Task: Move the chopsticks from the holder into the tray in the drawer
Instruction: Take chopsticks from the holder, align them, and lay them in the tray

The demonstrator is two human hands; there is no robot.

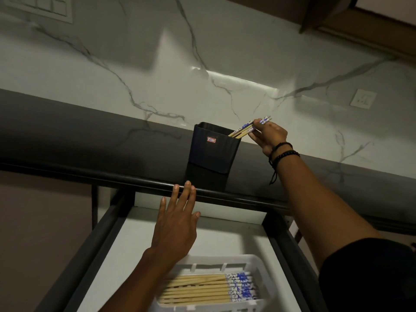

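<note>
Holder: black, upright on the table. Chopsticks: a few, leaning from its right corner, pinched at patterned tops by right hand, apparently for lifting out. Left hand: flat, empty, over open drawer. Tray: white, in drawer, already part-filled with aligned chopsticks.

Black holder standing upright on the counter, small red-edged sticker on its front. A few chopsticks lean out of its right corner, pale wood with blue-and-white patterned tops, tilted up to the right and pinched near those tops by the right hand. Down below, the drawer is open, white tray inside it, and a row of chopsticks lies flat there side by side, patterned ends all to the right.
</note>
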